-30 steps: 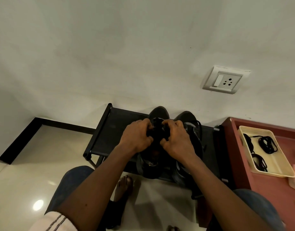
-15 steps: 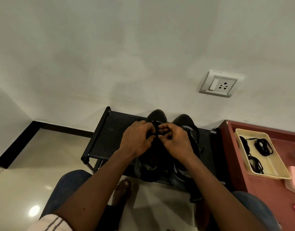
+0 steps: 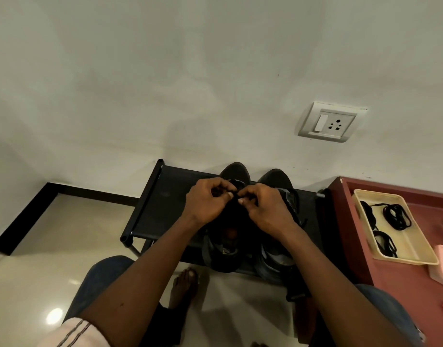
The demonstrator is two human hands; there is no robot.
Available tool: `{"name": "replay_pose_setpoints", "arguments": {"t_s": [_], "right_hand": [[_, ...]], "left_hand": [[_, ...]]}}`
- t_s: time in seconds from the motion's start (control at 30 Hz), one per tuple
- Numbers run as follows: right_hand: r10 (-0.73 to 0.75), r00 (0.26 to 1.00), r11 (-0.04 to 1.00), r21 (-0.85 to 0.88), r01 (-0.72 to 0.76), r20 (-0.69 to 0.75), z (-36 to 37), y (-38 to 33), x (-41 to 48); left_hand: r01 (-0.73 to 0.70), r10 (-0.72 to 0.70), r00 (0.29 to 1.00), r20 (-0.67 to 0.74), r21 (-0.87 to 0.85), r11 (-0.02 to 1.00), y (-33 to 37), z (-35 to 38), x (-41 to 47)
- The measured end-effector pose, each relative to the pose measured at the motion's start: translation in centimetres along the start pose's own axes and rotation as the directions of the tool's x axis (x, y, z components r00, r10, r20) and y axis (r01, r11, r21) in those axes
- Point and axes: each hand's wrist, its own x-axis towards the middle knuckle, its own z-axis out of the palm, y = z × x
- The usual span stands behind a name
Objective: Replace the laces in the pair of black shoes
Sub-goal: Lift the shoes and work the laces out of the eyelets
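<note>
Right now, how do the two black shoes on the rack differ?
Both hands, left hand and right hand, pinch at the lacing area of the left shoe; the right shoe is untouched. The left shoe's upper is mostly hidden by the hands, while the right shoe's toe and grey heel lining show. What the fingers grip is too dark to tell. Both are black, side by side on the black rack, toes toward the wall.
</note>
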Motion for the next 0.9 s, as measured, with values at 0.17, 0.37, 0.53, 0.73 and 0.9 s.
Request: {"name": "replay_pose_setpoints", "arguments": {"t_s": [0.17, 0.37, 0.53, 0.73, 0.9], "right_hand": [[0.109, 0.994, 0.986, 0.129, -0.105, -0.028, -0.3, 0.5, 0.1], [0.278, 0.96, 0.731, 0.653, -0.198, -0.02, -0.8, -0.4, 0.2], [0.38, 0.919, 0.379, 0.924, -0.055, -0.102, -2.5, -0.2, 0.5], [0.536, 0.773, 0.303, 0.932, 0.198, -0.339, -4.9, 0.5, 0.3], [0.615, 0.612, 0.409, 0.865, 0.291, -0.497, -6.1, 1.0, 0.1]], "left_hand": [[0.167, -0.206, 0.978, -0.032, -0.471, 0.866, 0.9, -0.1, 0.0], [0.196, -0.331, 0.941, -0.073, -0.679, 0.707, 1.8, -2.1, 0.6], [0.094, -0.452, 0.877, -0.164, -0.863, 0.497, 1.2, -3.5, 1.0], [-0.114, -0.475, 0.784, -0.4, -0.844, 0.524, 0.6, -5.5, 1.2], [-0.209, -0.501, 0.72, -0.48, -0.838, 0.504, 0.4, -6.7, 1.2]]}}
